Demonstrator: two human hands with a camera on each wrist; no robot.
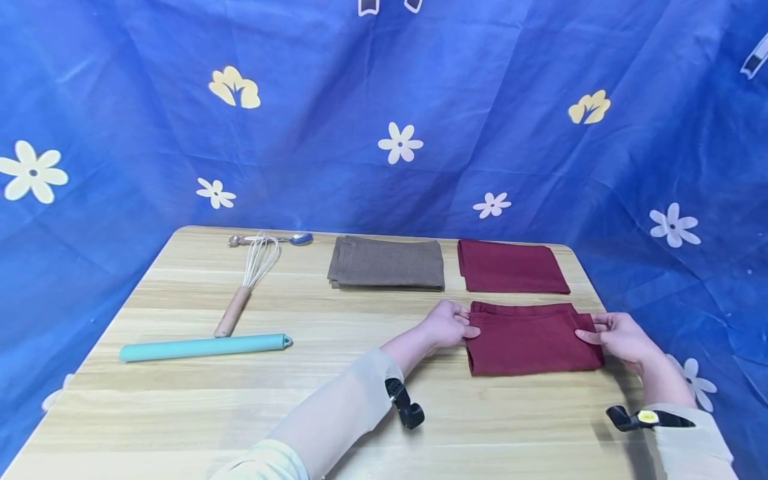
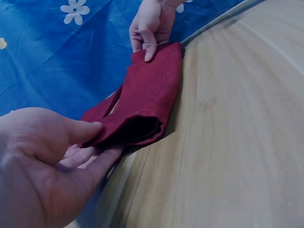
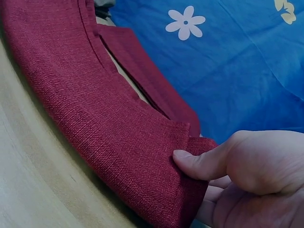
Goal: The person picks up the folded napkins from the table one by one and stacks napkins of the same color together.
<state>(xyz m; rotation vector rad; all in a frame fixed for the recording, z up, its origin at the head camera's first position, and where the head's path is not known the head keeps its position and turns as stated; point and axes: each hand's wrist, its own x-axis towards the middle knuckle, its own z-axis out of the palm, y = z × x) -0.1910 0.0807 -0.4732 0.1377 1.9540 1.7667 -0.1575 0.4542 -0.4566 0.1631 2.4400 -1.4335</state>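
- Cloth [image 1: 531, 347], dark red and folded into a rectangle, is at the right of a pale wooden table [image 1: 372, 440], spanning the space between a person's two hands.
- Left hand [image 1: 445, 325]: thumb above and fingers below pinch the cloth's left end, with only fabric between them. In the left wrist view, the layers at this end gape like a flattened tube.
- Right hand [image 1: 621, 337]: the thumb presses on top of the right end, the other fingers tucked behind and under it, in a narrow pinch.
- Second cloth [image 1: 513, 267], also dark red and folded, lies flat just beyond the first, near the table's far right corner.
- Grey cloth [image 1: 390, 265], folded, lies left of the second cloth, with bare wood between.
- Whisk [image 1: 233, 312], wooden-handled, lies on the left side, its wires overlapping a spoon [image 1: 302, 238] near the far edge.
- Teal rod [image 1: 204, 347] lies crosswise at the whisk's handle end; whether they touch, one cannot tell.
- Blue backdrop [image 1: 336, 87] with white and yellow flowers hangs behind.
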